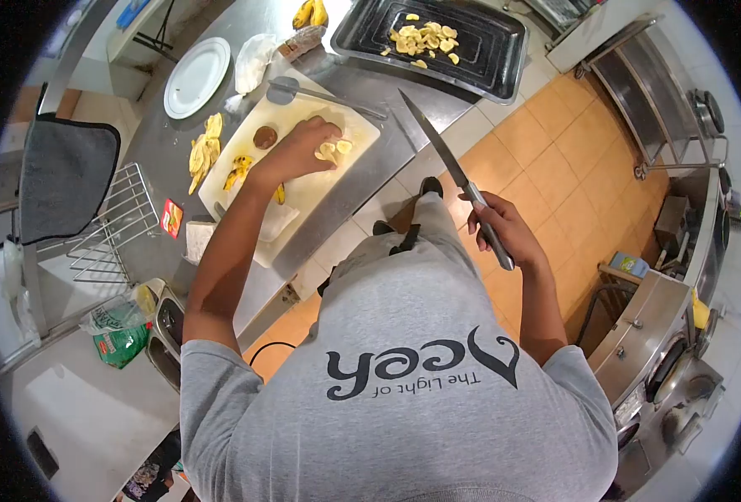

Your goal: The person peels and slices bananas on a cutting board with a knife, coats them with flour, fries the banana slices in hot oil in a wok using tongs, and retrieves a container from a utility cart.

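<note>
Head cam, L to R: on your far L there's a wire rack [117,234], w/ a green bag [122,345] just beside the sink [168,322]. Next comes the metal worktop [151,159]: a red packet [171,217] lies flat nr its edge, a white plate [197,78] sits farther up, & a banana peel [205,152] is between the two, just beside the board. A small white block [200,241] is nr the board's lower L corner, partly behind your L arm. A crumpled plastic bag [255,63] is nr the plate.

The pale cutting board [307,201] is set at a slant on the worktop, w/ a brown round thing [266,137] on it & some peel [238,171] on its L part. Your L hand [305,151] is over the board's R part, fingers curled round the banana slices [343,147] lying there; can't tell if they're gripping or just touching.

Top centre, a few yellow bananas [310,12] are on the worktop, then the black tray [471,71], w/ more cut pieces [425,38] loosely heaped nr its middle.

On your R, the long knife [456,171] is clear of board & tray, blade pointing up & L, seen against the tiled floor [554,151]. Your R hand [504,226] has its fingers wrapped round the handle. Far R, a metal trolley [651,96] stands on the floor.
</note>
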### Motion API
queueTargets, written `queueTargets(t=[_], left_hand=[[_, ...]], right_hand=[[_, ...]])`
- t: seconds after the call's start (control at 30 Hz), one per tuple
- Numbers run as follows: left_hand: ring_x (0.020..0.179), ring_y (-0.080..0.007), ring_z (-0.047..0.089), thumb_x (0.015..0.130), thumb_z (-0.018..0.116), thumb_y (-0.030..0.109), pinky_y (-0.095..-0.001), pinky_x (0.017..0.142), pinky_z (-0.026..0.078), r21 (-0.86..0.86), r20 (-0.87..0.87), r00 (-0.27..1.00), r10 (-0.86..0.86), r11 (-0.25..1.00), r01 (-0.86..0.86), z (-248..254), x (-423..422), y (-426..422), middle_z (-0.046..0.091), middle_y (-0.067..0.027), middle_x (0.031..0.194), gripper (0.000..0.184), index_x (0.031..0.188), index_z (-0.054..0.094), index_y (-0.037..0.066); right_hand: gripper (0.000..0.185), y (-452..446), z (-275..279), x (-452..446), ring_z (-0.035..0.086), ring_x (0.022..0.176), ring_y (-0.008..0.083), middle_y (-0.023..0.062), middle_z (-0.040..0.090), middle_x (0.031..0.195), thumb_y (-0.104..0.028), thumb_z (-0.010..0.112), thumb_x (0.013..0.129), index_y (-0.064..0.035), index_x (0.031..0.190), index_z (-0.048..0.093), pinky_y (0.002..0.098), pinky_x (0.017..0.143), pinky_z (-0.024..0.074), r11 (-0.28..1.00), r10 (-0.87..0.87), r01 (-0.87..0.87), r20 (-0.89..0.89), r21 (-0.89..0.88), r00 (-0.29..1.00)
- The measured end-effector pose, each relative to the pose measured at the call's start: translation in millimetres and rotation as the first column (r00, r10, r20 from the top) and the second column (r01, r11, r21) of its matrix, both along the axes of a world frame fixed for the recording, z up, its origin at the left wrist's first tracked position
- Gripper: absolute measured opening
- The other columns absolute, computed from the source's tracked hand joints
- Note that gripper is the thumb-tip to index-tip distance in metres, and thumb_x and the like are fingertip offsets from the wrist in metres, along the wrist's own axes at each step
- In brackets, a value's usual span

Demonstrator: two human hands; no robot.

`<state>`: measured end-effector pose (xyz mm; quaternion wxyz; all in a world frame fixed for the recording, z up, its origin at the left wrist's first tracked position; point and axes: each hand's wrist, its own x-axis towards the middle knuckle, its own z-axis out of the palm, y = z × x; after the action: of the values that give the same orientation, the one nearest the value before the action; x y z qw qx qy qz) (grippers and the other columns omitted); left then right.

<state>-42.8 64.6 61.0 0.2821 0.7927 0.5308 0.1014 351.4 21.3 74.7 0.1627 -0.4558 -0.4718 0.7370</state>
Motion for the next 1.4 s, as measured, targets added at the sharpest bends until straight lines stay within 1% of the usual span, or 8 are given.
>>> queueTargets(t=[0.17, 0.37, 0.77, 0.87, 1.07, 1.27, 1.37, 1.4], left_hand=[[0.110, -0.0317, 0.050, 0.066, 0.080, 0.016, -0.0381, 0.096, 0.041, 0.126, -0.064, 0.992, 0.108, 0.987, -0.099, 2.2, 3.3, -10.2, 0.050, -0.0118, 0.118, 0.065, 0.124, 0.052, 0.007], [0.108, -0.0328, 0.052, 0.063, 0.083, 0.018, -0.0388, 0.093, 0.043, 0.007, -0.028, 0.978, 0.209, 0.978, -0.208, -8.6, -4.1, -11.3, 0.054, -0.0145, 0.109, 0.063, 0.116, 0.053, 0.002], [0.099, -0.0298, 0.057, 0.066, 0.072, 0.008, -0.0365, 0.084, 0.047, -0.136, -0.007, 0.958, 0.288, 0.949, -0.286, -10.0, 12.5, -18.7, 0.056, -0.0131, 0.100, 0.034, 0.098, 0.059, 0.005], [0.090, -0.0256, 0.059, 0.066, 0.069, 0.003, -0.0341, 0.080, 0.048, -0.090, -0.077, 0.962, 0.264, 0.959, -0.270, -6.5, 17.7, -18.6, 0.056, -0.0122, 0.097, 0.029, 0.092, 0.057, 0.004], [0.079, -0.0212, 0.058, 0.065, 0.066, 0.000, -0.0309, 0.072, 0.047, -0.095, -0.039, 0.950, 0.311, 0.945, -0.313, -13.9, 17.0, -16.5, 0.056, -0.0100, 0.082, 0.024, 0.086, 0.056, 0.003], [0.074, -0.0158, 0.053, 0.065, 0.066, -0.001, -0.0286, 0.069, 0.045, -0.090, 0.015, 0.949, 0.315, 0.946, -0.312, -13.0, 16.3, -19.9, 0.054, -0.0052, 0.078, 0.023, 0.083, 0.052, 0.004], [0.075, -0.0094, 0.051, 0.068, 0.066, -0.001, -0.0261, 0.068, 0.043, -0.236, 0.194, 0.915, 0.354, 0.922, -0.307, -16.1, 6.2, -10.6, 0.053, 0.0008, 0.079, 0.023, 0.085, 0.053, 0.006], [0.080, -0.0048, 0.050, 0.074, 0.067, 0.001, -0.0238, 0.069, 0.043, -0.310, 0.303, 0.868, 0.393, 0.902, -0.300, -9.6, 6.5, -5.5, 0.054, 0.0041, 0.083, 0.020, 0.087, 0.053, 0.007]], right_hand=[[0.037, -0.3, 9.6, -5.1, 0.053, 0.049, 0.0075, 0.0028, 0.055, 0.075, -0.028, 0.046, 0.098, -0.0017, 0.124, 0.051, 0.0197, 0.044, 0.0428, 1.000, -0.018, 0.018, 0.009, -0.009, 1.000], [0.036, -2.2, 1.3, -2.4, 0.054, 0.050, 0.0071, 0.0025, 0.057, 0.073, -0.030, 0.044, 0.100, -0.0062, 0.125, 0.053, 0.0200, 0.045, 0.0435, 1.000, 0.006, -0.006, 0.013, 0.002, 1.000], [0.038, 0.3, 0.8, -4.6, 0.053, 0.048, 0.0083, 0.0033, 0.058, 0.072, -0.028, 0.045, 0.099, -0.0001, 0.123, 0.051, 0.0211, 0.045, 0.0431, 1.000, 0.005, -0.005, 0.010, 0.017, 1.000], [0.037, 1.1, 0.1, -5.5, 0.053, 0.048, 0.0083, 0.0030, 0.058, 0.071, -0.029, 0.045, 0.099, -0.0010, 0.123, 0.052, 0.0211, 0.045, 0.0430, 1.000, 0.003, -0.003, 0.016, 0.010, 1.000], [0.037, 1.3, -3.7, -7.1, 0.054, 0.049, 0.0083, 0.0023, 0.058, 0.071, -0.030, 0.046, 0.099, -0.0020, 0.123, 0.052, 0.0209, 0.045, 0.0427, 1.000, 0.014, -0.014, 0.007, 0.006, 1.000], [0.037, 5.4, -10.6, -8.2, 0.054, 0.050, 0.0082, 0.0023, 0.058, 0.072, -0.029, 0.046, 0.098, -0.0017, 0.123, 0.052, 0.0209, 0.045, 0.0426, 1.000, 0.003, -0.003, -0.014, -0.006, 1.000], [0.037, 10.2, -10.5, -7.4, 0.054, 0.050, 0.0079, 0.0022, 0.058, 0.072, -0.029, 0.047, 0.098, -0.0027, 0.123, 0.052, 0.0207, 0.045, 0.0425, 1.000, -0.001, 0.001, -0.008, -0.019, 1.000], [0.036, 11.8, -9.2, -6.7, 0.054, 0.050, 0.0078, 0.0022, 0.058, 0.073, -0.029, 0.047, 0.098, -0.0032, 0.123, 0.052, 0.0206, 0.045, 0.0425, 1.000, -0.003, 0.003, -0.002, -0.025, 1.000]])
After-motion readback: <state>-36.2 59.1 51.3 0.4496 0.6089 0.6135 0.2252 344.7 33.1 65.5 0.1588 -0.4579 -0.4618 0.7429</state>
